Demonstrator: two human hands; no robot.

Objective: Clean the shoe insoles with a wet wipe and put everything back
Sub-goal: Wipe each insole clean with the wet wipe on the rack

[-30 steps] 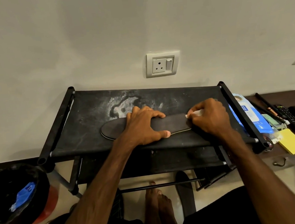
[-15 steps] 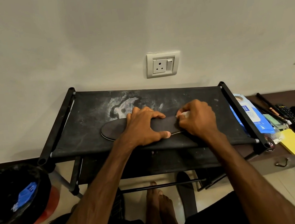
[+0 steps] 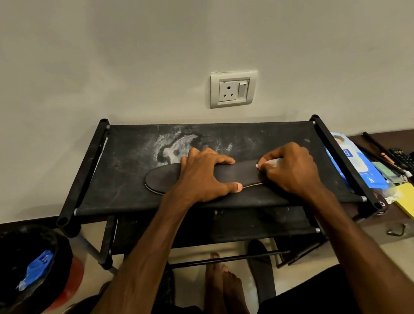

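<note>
One view, from the head camera, carries it all. In the middle of the frame the dark insole (image 3: 163, 180) lies flat and lengthwise on the top fabric shelf of the black shoe rack (image 3: 128, 164), its rounded end toward the left. The left hand (image 3: 203, 177) lies across its middle, fingers spread and fairly straight and thumb on the near edge, pressing it down rather than gripping. Just to the right, the right hand (image 3: 292, 172) has its fingers curled round a bunched white wet wipe (image 3: 270, 162). Only a sliver of the wipe shows, set against the insole's right part. The insole looks thin, light and bendy, likely to skate or buckle on the slack fabric under a rubbing stroke. A flat hand beside the rubbed spot therefore suits it better than an edge pinch. For lifting, one end between thumb and fingers should do. The wipe is soft and damp. At the right a blue wipes pack (image 3: 355, 164) leans by the rack, and a black-lined bin (image 3: 10, 259) sits lower left
</note>
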